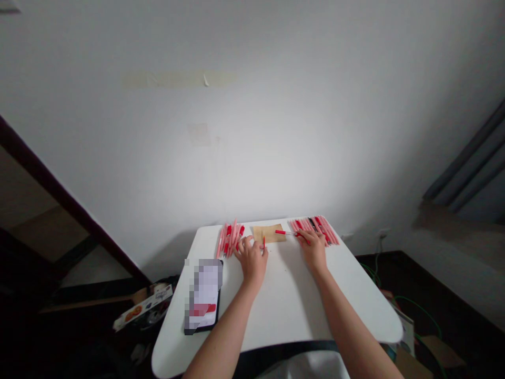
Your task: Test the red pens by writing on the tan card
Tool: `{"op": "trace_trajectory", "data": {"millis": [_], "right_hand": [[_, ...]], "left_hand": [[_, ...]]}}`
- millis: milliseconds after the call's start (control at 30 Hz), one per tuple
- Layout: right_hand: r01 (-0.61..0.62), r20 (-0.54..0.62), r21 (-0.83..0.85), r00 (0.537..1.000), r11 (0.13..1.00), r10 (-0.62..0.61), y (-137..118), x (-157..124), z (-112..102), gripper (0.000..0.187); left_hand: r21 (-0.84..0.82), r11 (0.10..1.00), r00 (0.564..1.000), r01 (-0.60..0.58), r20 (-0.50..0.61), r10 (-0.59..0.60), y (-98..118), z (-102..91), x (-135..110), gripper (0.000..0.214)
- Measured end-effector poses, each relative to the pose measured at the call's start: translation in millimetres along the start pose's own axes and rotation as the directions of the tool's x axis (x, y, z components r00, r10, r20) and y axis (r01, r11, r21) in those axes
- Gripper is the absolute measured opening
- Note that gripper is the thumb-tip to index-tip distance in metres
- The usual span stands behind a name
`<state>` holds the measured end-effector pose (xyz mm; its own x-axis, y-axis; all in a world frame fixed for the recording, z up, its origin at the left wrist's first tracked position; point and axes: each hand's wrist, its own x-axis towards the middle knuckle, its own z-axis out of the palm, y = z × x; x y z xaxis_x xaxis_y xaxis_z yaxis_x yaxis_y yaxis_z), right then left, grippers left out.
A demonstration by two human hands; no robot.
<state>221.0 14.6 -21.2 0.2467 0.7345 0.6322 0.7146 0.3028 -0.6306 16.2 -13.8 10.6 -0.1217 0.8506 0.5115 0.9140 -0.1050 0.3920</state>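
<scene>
My left hand [253,258] is bent over the table beside the left pile of pens [230,237]. A thin red piece [264,241], perhaps a pen cap or part, sticks up at its thumb and forefinger, which appear to pinch it. My right hand [314,248] is closed on a pen [284,232] with a red end pointing left. The pen's tip reaches over a brown sheet [270,238], creased and lying flat between the hands. Pink and red pens [326,230], with a dark one among them, lie side by side just beyond my right hand.
A phone [204,295] with a lit, blurred screen lies on the left of the white table [288,316]. The wall [268,158] rises behind the table's far edge. Boxes and green cables [418,310] are on the floor to the right.
</scene>
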Motion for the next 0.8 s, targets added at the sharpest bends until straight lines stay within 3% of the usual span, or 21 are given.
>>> {"op": "trace_trajectory", "data": {"millis": [167,467,800], "right_hand": [[0.032,0.042,0.005,0.999,0.999,-0.033,-2.5,-1.2,0.2,0.039],[0.101,0.161,0.058,0.981,0.993,-0.109,-9.3,-1.3,0.4,0.033],[0.134,0.193,0.084,0.970,0.987,-0.148,-14.8,-0.7,-1.2,0.032]], "left_hand": [[-0.033,0.999,1.000,0.002,-0.014,-0.003,0.3,-4.6,3.0,0.007],[-0.121,0.991,0.998,-0.064,-0.009,0.064,-1.3,-3.0,4.1,0.025],[-0.140,0.985,0.995,-0.101,-0.024,0.099,-1.1,-4.2,4.3,0.017]]}}
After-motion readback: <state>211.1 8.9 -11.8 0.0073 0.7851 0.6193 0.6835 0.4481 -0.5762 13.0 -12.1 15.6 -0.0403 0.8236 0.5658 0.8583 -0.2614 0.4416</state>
